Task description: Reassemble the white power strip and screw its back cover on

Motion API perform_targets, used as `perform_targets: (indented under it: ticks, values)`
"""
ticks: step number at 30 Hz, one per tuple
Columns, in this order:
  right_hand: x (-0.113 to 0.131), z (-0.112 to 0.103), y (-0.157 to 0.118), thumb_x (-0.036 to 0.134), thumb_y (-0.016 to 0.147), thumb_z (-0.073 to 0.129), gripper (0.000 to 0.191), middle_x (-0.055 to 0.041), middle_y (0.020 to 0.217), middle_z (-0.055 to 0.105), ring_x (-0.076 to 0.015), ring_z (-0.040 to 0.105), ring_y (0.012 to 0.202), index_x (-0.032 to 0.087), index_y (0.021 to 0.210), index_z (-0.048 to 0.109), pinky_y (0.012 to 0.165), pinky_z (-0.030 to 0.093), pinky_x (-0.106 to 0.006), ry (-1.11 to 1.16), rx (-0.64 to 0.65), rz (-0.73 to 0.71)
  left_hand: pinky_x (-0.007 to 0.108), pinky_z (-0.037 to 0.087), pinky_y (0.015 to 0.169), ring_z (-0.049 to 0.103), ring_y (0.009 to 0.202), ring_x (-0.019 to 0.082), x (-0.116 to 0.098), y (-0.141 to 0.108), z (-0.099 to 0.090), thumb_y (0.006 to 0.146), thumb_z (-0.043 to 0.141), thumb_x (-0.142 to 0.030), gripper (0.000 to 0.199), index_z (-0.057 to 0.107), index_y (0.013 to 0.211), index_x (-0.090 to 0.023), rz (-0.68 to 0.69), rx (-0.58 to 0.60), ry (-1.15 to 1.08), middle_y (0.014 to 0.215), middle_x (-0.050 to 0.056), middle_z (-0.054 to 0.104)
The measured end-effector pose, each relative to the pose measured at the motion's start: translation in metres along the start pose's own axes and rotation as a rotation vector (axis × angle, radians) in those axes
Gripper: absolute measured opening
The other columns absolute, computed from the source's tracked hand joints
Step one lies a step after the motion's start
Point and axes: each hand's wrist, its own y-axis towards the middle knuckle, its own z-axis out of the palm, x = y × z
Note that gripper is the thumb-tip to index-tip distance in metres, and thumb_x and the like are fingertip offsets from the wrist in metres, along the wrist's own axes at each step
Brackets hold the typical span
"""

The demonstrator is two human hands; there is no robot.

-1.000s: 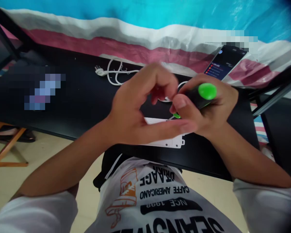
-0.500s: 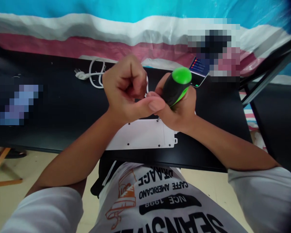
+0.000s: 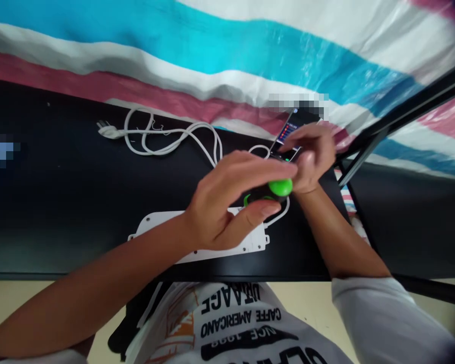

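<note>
My left hand (image 3: 227, 202) is closed around the black and green handle of a screwdriver (image 3: 280, 187), fingers on top and thumb below. The screwdriver's tip is hidden behind the hand. Beneath that hand lies a white power strip (image 3: 163, 227), its screw-holed face up, partly covered by my hand and forearm. Just beyond the handle's green end is my right hand (image 3: 313, 156), fingers loosely bent and apart, with nothing visible in them. It is raised in front of a phone (image 3: 284, 132) with a lit screen.
A white power cord (image 3: 170, 134) lies looped behind the strip, its plug (image 3: 109, 131) at the left. Everything rests on a black table (image 3: 79, 202). Striped plastic sheeting (image 3: 220, 45) hangs along the far edge, and a dark metal frame (image 3: 398, 106) stands at the right.
The screwdriver handle has passed from my right hand to my left. My right hand has moved away to the right, and my left hand has opened from a fist and closed on the handle.
</note>
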Motion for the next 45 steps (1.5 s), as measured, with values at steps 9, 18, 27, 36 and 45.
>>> perform_targets:
  ticks: [9,18,27,36,45]
  values:
    - [-0.097,-0.013,-0.012,0.042,0.067,0.085,0.081,-0.0122,0.115,0.068,-0.0222,0.067,0.096,0.019,0.133,0.042,0.085,0.056,-0.036,-0.086,-0.173,0.455,0.036,0.058,0.086,0.068,0.100,0.021,0.005,-0.001,0.000,0.102,0.050,-0.021,0.037,0.057,0.138,-0.019,0.139,0.040,0.007,0.108,0.012,0.072]
    - [-0.098,-0.015,-0.006,0.043,0.073,0.081,0.055,-0.0091,0.107,0.072,-0.0237,0.069,0.091,0.022,0.114,0.051,0.088,0.055,-0.041,-0.022,-0.055,0.501,0.037,0.059,0.082,0.068,0.097,0.022,0.006,-0.002,-0.003,0.098,0.052,-0.015,0.038,0.061,0.135,-0.014,0.139,0.047,0.013,0.108,0.015,0.071]
    - [-0.104,-0.010,-0.004,0.052,0.074,0.077,0.052,-0.0092,0.115,0.075,-0.0280,0.071,0.107,0.024,0.113,0.059,0.101,0.053,-0.047,0.138,-0.116,0.606,0.037,0.059,0.075,0.068,0.093,0.024,0.007,0.001,-0.007,0.095,0.059,-0.019,0.044,0.059,0.139,-0.012,0.126,0.055,-0.008,0.101,0.014,0.071]
    - [-0.106,-0.013,-0.001,0.049,0.072,0.073,0.042,-0.0083,0.110,0.077,-0.0283,0.072,0.106,0.021,0.103,0.067,0.101,0.054,-0.046,0.290,-0.209,0.625,0.028,0.061,0.067,0.067,0.084,0.017,-0.001,0.003,-0.007,0.088,0.074,-0.017,0.040,0.065,0.127,-0.019,0.060,0.000,0.118,0.105,0.010,0.068]
    - [-0.107,-0.012,0.000,0.066,0.087,0.058,0.048,-0.0088,0.101,0.078,-0.0304,0.071,0.098,0.021,0.097,0.070,0.094,0.055,-0.047,0.200,-0.256,0.664,0.037,0.066,0.074,0.071,0.098,0.024,-0.003,0.000,-0.008,0.089,0.060,-0.010,0.053,0.057,0.142,-0.016,0.034,0.000,0.115,0.115,0.017,0.071]
